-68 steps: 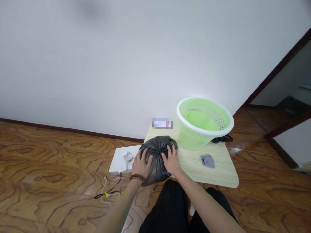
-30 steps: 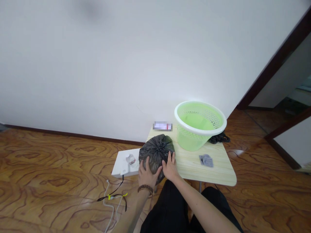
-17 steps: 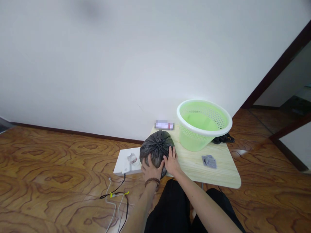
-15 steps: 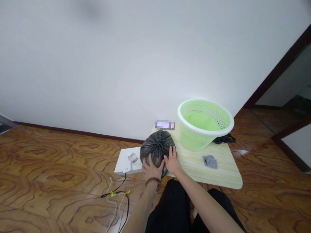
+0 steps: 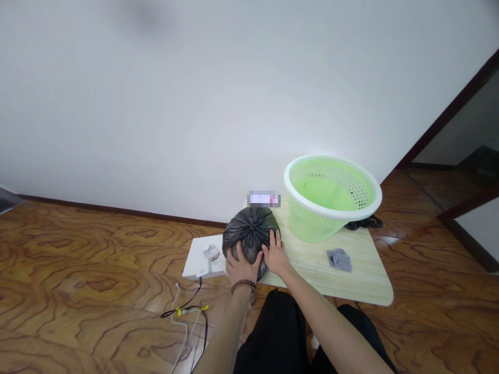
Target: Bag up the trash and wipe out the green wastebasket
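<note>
A full black plastic garbage bag (image 5: 242, 228) sits at the left end of the small wooden-topped table (image 5: 302, 270), its top gathered into a puckered knot. On the bag's near side lies my left hand (image 5: 242, 267), fingers spread over the plastic, a brown beaded bracelet at the wrist. My right hand (image 5: 276, 255) rests against the bag's right side with its fingers stretched out and apart. The two thumbs point toward each other on the bag. What is inside the bag is hidden.
A light green basket (image 5: 312, 223) with a white rim stands right of the bag. Near it lie a small grey cloth-like piece (image 5: 339, 259) and black plastic (image 5: 364, 223). A white box (image 5: 195, 254) with a device and cables (image 5: 185, 311) is at left. The wall (image 5: 195, 130) is behind.
The view has shifted slightly. Both hands keep nearly the same place on the garbage bag; nothing was taken up or let go.
</note>
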`<action>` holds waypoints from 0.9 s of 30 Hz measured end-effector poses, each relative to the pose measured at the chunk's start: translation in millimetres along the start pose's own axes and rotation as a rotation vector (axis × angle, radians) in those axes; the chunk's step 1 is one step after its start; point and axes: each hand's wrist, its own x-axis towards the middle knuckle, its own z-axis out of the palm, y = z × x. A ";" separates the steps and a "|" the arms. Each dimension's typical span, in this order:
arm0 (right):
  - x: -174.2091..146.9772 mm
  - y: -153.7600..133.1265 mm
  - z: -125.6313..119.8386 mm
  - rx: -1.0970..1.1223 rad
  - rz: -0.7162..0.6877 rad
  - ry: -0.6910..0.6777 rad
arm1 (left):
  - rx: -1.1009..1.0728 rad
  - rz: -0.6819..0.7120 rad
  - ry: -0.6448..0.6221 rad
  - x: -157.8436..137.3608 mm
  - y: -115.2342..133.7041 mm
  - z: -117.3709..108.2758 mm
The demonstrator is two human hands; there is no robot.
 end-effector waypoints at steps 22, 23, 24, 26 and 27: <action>-18.2 24.2 -61.3 0.305 0.048 -0.078 | -0.230 0.013 -0.268 35.3 -23.9 -38.3; -22.8 30.1 -69.0 0.335 0.054 -0.059 | -0.256 0.047 -0.219 37.0 -26.6 -45.1; -28.2 37.1 -76.8 0.362 0.067 -0.042 | -0.283 0.083 -0.166 37.2 -27.4 -51.7; -41.1 53.8 -91.9 0.394 0.093 -0.010 | -0.357 0.168 -0.095 33.5 -21.7 -63.6; -48.2 62.9 -99.4 0.399 0.101 0.010 | -0.409 0.218 -0.093 30.1 -15.0 -68.8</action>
